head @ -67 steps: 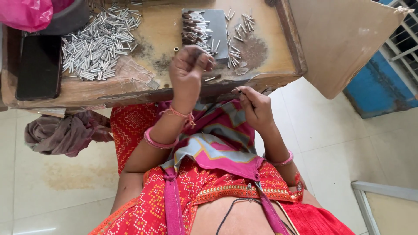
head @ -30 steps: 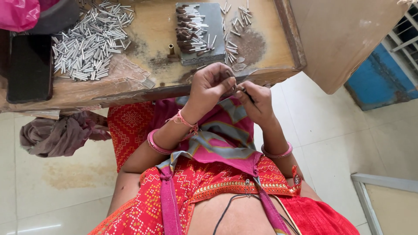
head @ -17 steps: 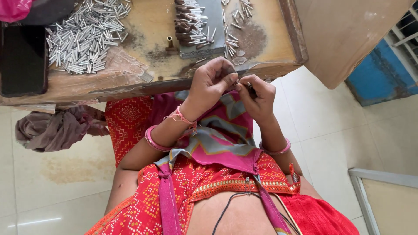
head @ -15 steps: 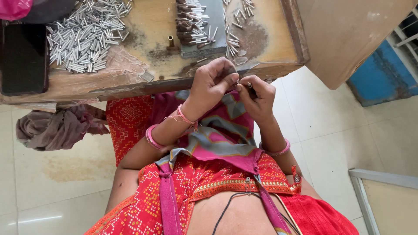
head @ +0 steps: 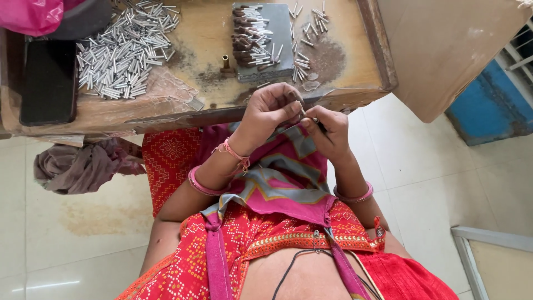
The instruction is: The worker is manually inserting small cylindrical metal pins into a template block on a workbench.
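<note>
My left hand (head: 270, 111) and my right hand (head: 328, 129) meet just below the near edge of the low wooden table (head: 202, 103), over my lap. Between their fingertips they pinch a small thin metal piece (head: 308, 117), mostly hidden by the fingers. On the table a heap of short silver tubes (head: 123, 49) lies at the left. A grey block (head: 267, 39) at the middle carries a row of dark-tipped tubes. More loose tubes (head: 306, 33) lie to its right.
A black phone (head: 49, 81) lies at the table's left end, with a pink bag (head: 32, 14) behind it. A crumpled brown cloth (head: 83, 166) sits on the tiled floor at left. A cardboard sheet (head: 449, 50) and a blue box (head: 491, 105) stand at right.
My left hand came back from the table's edge to meet my right hand over my lap. Since then both hands have stayed together, working the small piece.
</note>
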